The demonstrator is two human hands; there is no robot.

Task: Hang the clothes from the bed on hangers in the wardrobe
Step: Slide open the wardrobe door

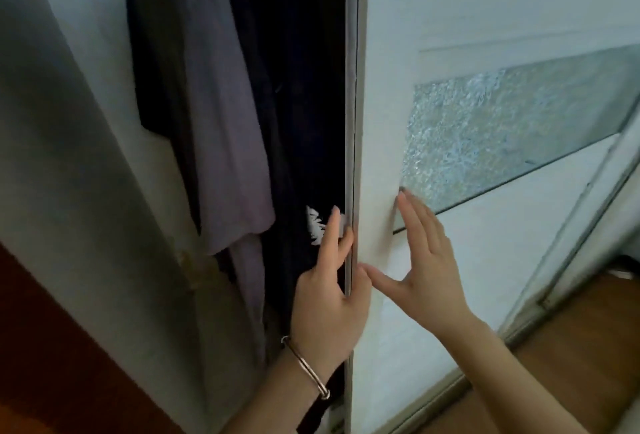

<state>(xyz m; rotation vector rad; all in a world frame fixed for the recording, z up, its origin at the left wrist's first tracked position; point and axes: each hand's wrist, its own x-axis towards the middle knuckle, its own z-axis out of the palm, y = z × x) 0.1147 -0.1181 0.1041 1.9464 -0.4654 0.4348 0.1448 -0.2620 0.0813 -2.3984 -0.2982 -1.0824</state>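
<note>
The wardrobe (332, 35) stands straight ahead, its narrow opening running down the middle-left of the view. Inside hang a dusty-mauve cloth garment (221, 129), a black garment (152, 70) just to its left, and, to its right, a dark navy garment with a white print (298, 156), which lies close against the door's edge.

The white sliding door (388, 87) covers everything to the right of the opening. It has a brushed-metal edge strip (353, 87) and a band of frosted, patterned glass (502, 129) set across its face.

The left hand (325, 302) holds that metal strip. Its fingertips (347, 238) curl round it from the wardrobe side and its thumb lies on the front. A thin silver bangle (304, 364) circles the wrist.

The right hand (429, 267) lies flat on the door's face just beside the strip, with its fingers straight and together and pointing up toward the corner of the glass. Its thumb is spread wide toward the left hand.

A brown wooden floor (571, 347) shows at the lower right.
</note>
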